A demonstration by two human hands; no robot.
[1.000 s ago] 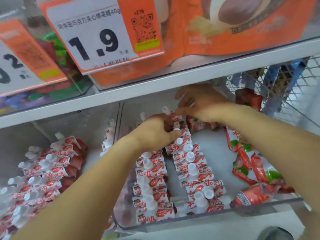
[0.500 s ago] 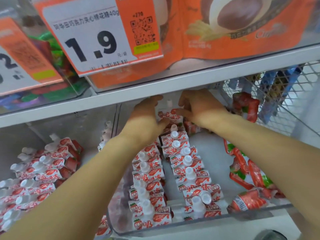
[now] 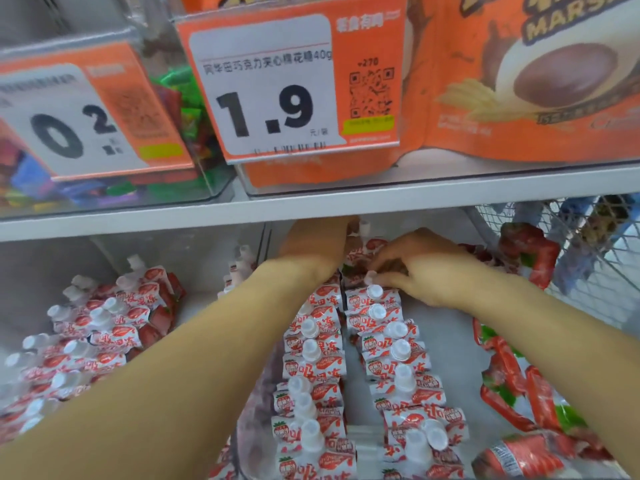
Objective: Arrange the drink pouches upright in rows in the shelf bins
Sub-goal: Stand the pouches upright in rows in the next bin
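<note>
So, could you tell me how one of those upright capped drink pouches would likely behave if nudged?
The drink pouches look soft-sided, so one would probably flex rather than slide. They lean on each other, so a nudged pouch likely tips its neighbours. The caps sit high, probably making them top-heavy.

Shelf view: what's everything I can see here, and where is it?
Drink pouches: many, red-and-white with white caps, two upright rows in the middle bin.
More pouches: many, same colours, heaped in the left bin.
Loose red-and-green packets: several, right side of the middle bin.
Price tags: two, orange and white, upper shelf.
Orange marshmallow bags: upper right, count unclear.
Wire basket: one, far right.
Left hand: at the rows' back end.
Right hand: on the back pouches.
</note>
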